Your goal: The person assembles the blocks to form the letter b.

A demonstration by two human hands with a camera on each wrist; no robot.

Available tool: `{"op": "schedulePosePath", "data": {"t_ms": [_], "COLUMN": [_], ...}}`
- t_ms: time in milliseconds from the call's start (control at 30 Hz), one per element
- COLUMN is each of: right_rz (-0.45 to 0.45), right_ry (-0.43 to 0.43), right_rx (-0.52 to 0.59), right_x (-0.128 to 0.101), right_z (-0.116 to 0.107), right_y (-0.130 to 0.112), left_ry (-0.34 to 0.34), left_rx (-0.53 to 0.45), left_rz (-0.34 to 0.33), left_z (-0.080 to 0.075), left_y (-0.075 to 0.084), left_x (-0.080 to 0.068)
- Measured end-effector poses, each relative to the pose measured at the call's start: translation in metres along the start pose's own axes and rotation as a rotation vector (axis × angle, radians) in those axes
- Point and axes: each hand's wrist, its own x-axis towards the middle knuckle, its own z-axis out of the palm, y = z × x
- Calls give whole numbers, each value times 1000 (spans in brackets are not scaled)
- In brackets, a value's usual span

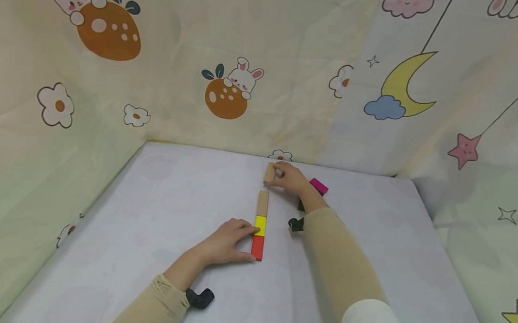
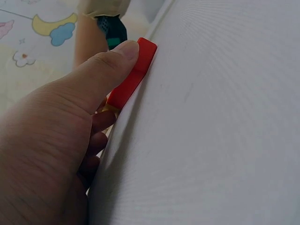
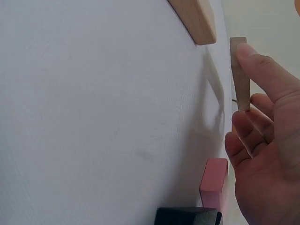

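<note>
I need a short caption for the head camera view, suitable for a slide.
Left hand steadies a row of red, yellow and plain wooden blocks while right hand holds another wooden block beyond it.

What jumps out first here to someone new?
The row of blocks in the middle of the white table: plain wood, yellow, then red nearest the person. The left hand steadies its near end, thumb on the red block. Beyond the row's far end, the right hand holds a plain wooden block, with a pink block just behind it.
</note>
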Motion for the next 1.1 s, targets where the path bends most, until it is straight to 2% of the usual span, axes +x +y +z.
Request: {"op": "schedulePosePath", "data": {"t_ms": [367,533,1100], "right_rz": [-5,-16,55], "right_ry": [-71,-75,-78], "right_rx": [75,88,154], "right_x": [-2,-5,-13], "right_z": [5,6,15], "right_y": [-7,-13,-10], "left_ry": [3,16,18], "left_rx": [-3,-5,-1], "left_rz": [11,14,21], "left_z": [-1,-1,-2], "left_y": [2,2,2], "left_x": [-3,-2,-1]}}
